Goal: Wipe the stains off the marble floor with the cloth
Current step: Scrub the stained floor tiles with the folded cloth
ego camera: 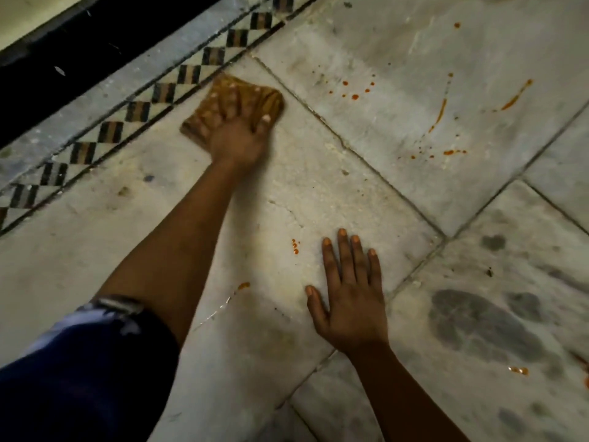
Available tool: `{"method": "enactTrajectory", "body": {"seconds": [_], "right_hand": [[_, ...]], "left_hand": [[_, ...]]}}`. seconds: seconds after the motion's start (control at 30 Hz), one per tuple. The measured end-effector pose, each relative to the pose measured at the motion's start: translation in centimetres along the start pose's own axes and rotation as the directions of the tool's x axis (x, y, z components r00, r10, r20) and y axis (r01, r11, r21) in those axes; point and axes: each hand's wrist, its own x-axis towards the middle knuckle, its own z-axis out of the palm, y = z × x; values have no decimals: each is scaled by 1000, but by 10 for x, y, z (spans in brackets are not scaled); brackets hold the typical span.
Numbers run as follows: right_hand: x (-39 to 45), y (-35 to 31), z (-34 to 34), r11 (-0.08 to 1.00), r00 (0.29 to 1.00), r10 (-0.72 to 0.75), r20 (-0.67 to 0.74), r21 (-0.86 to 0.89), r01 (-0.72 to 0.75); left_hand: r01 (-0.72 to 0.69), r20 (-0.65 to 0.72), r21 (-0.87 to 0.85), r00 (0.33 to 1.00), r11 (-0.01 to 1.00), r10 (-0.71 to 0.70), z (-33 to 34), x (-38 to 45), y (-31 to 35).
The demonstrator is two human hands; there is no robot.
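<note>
Marble floor (318, 193) in pale slabs carries a black-and-white checkered border (140, 110) at the far left, and just beside it the left hand (237, 135) presses flat, fingers spread, on a brown folded cloth (223, 94). Nearer the middle, small orange drops (295, 247) lie close to the right hand (350, 298), which rests palm down on the stone, fingers open and holding nothing. Further right, orange stains (441, 111) streak the next slab, well apart from the cloth.
</note>
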Motion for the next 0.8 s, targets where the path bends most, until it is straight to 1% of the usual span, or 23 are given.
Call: {"method": "enactTrajectory", "body": {"seconds": [0.07,0.1,0.17,0.2,0.23,0.27,0.33,0.37,0.43,0.5,0.57,0.6,0.67,0.73,0.8], "right_hand": [[0,0,-1,1000,1000,1,-9,3,-1],[0,1,-1,1000,1000,-1,-11,1,1],[0,1,-1,1000,1000,-4,-15,-3,4],[0,1,-1,1000,1000,-4,-18,-3,4],[0,1,-1,1000,1000,-6,-20,-6,6],[-1,1,-1,1000,1000,-10,-22,-4,10],[0,1,1,1000,999,-15,-43,9,16],[-1,1,3,1000,998,-18,-56,14,19],[-2,1,6,1000,997,-18,-73,12,19],[-2,2,7,1000,997,-15,-73,18,17],[-3,2,6,1000,996,3,-86,18,-2],[-3,1,4,999,994,41,-103,19,-39],[-3,2,2,985,973,173,-151,49,-168],[-4,8,0,959,944,282,-172,73,-273],[-11,23,-4,960,948,279,-154,40,-276]], "left_hand": [[-156,31,28,987,987,155,12,-21,24],[-251,36,51,968,967,249,17,-43,25],[-427,37,91,904,900,425,24,-92,7],[-475,42,99,880,874,473,23,-113,-11],[-484,53,109,875,868,481,21,-128,-31],[-449,59,120,893,885,445,17,-134,-51],[-299,49,114,954,947,295,6,-119,-79],[-214,49,106,976,971,210,3,-106,-82],[-93,64,77,994,993,88,0,-76,-64],[-57,106,54,993,997,51,1,-59,-27],[-110,144,54,984,992,102,6,-68,9],[-160,157,60,976,985,149,9,-81,23],[-285,160,67,949,956,272,20,-117,39],[-404,147,93,910,910,388,30,-152,32],[-494,151,128,867,860,476,33,-181,7]]}}
